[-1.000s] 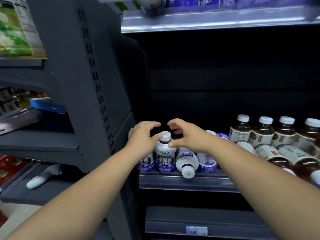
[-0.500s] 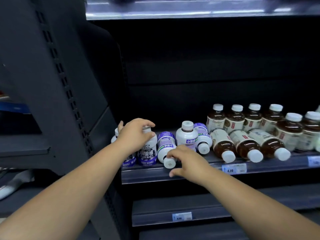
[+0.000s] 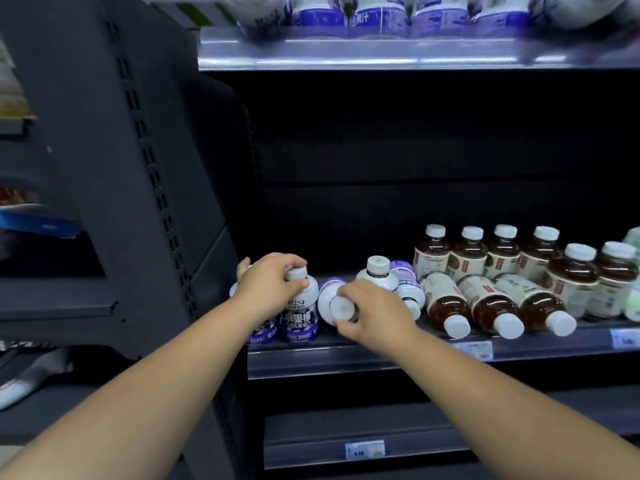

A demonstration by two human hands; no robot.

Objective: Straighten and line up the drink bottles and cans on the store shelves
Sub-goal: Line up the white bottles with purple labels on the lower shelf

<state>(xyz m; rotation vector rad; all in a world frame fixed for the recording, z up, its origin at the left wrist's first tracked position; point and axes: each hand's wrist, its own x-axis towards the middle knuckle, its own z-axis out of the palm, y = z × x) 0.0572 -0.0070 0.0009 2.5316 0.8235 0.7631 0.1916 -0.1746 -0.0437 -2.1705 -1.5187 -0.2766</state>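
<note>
- Since half a second ago, the right hand (image 3: 375, 315) has come up from the shelf (image 3: 346, 362) lip and now closes round the neck of the toppled purple bottle (image 3: 329, 299), thumb under the cap, fingers curled over its far side.
- That bottle lies on its side near the left end of the shelf, cap pointing out toward the camera, just beside the upright purple bottle (image 3: 299, 313).
- As before, the left hand (image 3: 268, 289) clasps the top of the upright purple bottle, fingers wrapped over the cap. It looks like a steadying hold.
- Progress seems early: at the far left a bottle or two stand, partly hidden by the left hand.
- Left to do on the purple side: the toppled bottle must be stood up, and another purple bottle on its side (image 3: 408, 289) lies beside a second standing one (image 3: 378, 275).
- Further right, three brown tea bottles (image 3: 485, 306) lie flat in front of the standing brown tea row (image 3: 467, 254), caps outward; none is touched yet.
- Most of the straightening on this shelf still lies ahead, by my reading.
</note>
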